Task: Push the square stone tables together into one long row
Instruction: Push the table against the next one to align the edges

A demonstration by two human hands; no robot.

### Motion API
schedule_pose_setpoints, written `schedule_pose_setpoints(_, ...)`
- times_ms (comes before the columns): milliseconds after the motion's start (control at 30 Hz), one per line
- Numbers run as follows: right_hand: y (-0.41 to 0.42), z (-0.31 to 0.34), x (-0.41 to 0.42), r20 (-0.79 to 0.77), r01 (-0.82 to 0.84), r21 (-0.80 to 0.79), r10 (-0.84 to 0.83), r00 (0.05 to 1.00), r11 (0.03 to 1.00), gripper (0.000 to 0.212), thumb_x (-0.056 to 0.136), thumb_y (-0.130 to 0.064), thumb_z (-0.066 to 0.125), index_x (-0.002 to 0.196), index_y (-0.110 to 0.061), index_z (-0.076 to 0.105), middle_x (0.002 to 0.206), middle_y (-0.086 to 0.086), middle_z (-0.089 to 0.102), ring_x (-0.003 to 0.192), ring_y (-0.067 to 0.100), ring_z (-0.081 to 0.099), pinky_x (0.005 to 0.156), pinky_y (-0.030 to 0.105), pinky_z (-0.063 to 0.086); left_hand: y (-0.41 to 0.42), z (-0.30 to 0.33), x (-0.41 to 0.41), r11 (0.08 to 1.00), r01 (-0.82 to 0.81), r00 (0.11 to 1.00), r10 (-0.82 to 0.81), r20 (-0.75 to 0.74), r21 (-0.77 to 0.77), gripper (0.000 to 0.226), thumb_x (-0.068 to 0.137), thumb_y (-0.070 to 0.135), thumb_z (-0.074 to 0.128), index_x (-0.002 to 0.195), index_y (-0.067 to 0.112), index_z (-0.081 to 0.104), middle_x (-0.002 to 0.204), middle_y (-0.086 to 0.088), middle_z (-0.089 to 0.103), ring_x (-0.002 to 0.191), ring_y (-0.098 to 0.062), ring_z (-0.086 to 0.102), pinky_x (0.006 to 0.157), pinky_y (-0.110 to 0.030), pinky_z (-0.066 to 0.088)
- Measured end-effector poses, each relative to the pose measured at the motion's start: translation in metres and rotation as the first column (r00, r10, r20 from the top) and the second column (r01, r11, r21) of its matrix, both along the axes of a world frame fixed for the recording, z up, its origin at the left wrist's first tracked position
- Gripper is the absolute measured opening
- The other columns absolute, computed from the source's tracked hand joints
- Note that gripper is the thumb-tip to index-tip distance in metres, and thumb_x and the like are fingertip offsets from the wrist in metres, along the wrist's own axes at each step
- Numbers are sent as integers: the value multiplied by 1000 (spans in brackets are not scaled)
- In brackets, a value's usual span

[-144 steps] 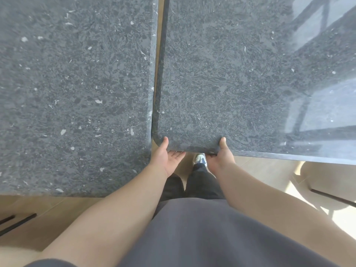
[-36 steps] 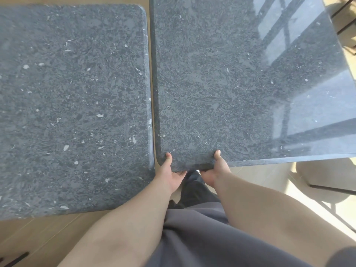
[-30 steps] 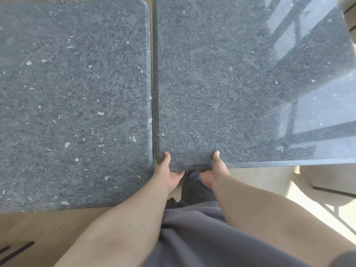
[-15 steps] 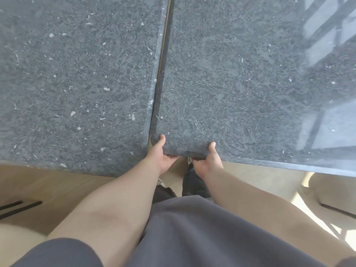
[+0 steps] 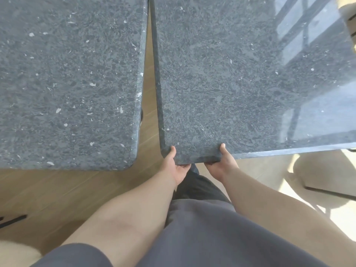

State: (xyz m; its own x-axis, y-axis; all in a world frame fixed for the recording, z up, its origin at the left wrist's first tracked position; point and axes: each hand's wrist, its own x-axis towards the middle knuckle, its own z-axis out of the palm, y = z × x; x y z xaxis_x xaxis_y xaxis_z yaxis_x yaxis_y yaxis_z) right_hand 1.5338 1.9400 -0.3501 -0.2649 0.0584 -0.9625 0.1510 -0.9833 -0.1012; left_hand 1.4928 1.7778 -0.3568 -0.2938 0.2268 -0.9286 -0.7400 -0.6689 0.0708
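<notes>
Two dark speckled stone tables fill the head view. The left table (image 5: 67, 79) lies to my left, its near right corner rounded. The right table (image 5: 231, 78) is directly ahead of me. Between them runs a gap that shows wooden floor, narrow at the far end and wider near me. My left hand (image 5: 174, 166) grips the right table's near edge at its left corner, thumb on top. My right hand (image 5: 221, 163) grips the same edge a little to the right, thumb on top, fingers hidden underneath.
Wooden floor (image 5: 48, 193) lies below and to the left. Black bars (image 5: 13, 220) lie on the floor at the far left. A pale round seat with a dark leg (image 5: 323, 182) stands at the right. Sunlight reflects on the right table's far side.
The gap between the tables has widened at the near end since half a second ago, and the view has shifted. Both hands keep the same grip on the right table's edge.
</notes>
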Motion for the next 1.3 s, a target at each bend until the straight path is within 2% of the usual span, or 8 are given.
schedule_pose_setpoints(133,-4,-8,-6,53,-43,34,41,998,999,48,89,-44,74,121,-9,62,114,14,72,102,33,70,76,47,60,-4,-6,-6,1000,-3,1000,3,-22,-4,45,98,36,65,130,8,55,130,-18,66,122,-37,62,111,-53,46)
schedule_pose_setpoints(267,0,-12,-3,37,-75,35,74,997,997,53,89,-46,73,128,-12,60,129,10,68,115,30,66,107,44,51,-1,-6,-6,999,24,999,-25,-28,-28,36,98,40,64,116,10,57,122,-17,67,118,-35,64,112,-52,45)
schedule_pose_setpoints(433,4,-10,-1,6,-110,-9,110,994,994,57,96,-41,66,145,-17,52,143,6,58,133,29,56,116,43,41,7,-9,-2,993,-28,1000,27,-13,-115,42,96,42,67,121,10,56,124,-15,66,116,-33,64,109,-50,49)
schedule_pose_setpoints(533,8,-2,-7,20,19,-126,-17,1000,992,56,91,-36,74,137,-10,57,136,13,64,127,32,60,115,45,42,13,-8,0,986,-95,995,90,-40,-140,49,96,40,68,133,13,53,129,-14,66,117,-33,64,106,-50,50)
schedule_pose_setpoints(667,4,3,-5,10,81,-173,-80,997,982,63,91,-37,73,141,-6,52,141,14,60,132,31,55,118,42,38,13,-9,2,986,-125,992,120,-49,-111,49,96,40,67,135,15,51,129,-15,66,118,-36,64,106,-57,49)
schedule_pose_setpoints(867,-8,6,-11,18,124,-56,-123,992,991,51,92,-37,73,134,-9,61,127,9,69,118,29,65,109,42,48,15,-11,0,989,-93,996,91,-27,-116,62,95,47,66,143,12,49,134,-14,65,122,-34,63,109,-52,48)
schedule_pose_setpoints(1100,-16,6,-12,66,130,57,-134,989,990,46,84,-36,81,117,-8,66,110,14,76,104,35,72,100,50,55,1,-10,-5,996,-92,996,93,-15,14,47,94,33,71,132,9,57,127,-19,68,119,-40,64,107,-59,48)
schedule_pose_setpoints(1300,-28,5,-18,135,102,176,-127,983,979,46,81,-36,84,113,-8,66,107,12,76,98,32,74,95,48,58,-10,-6,-12,996,34,999,-32,-19,83,53,95,42,68,135,8,55,134,-18,64,126,-35,60,113,-51,43)
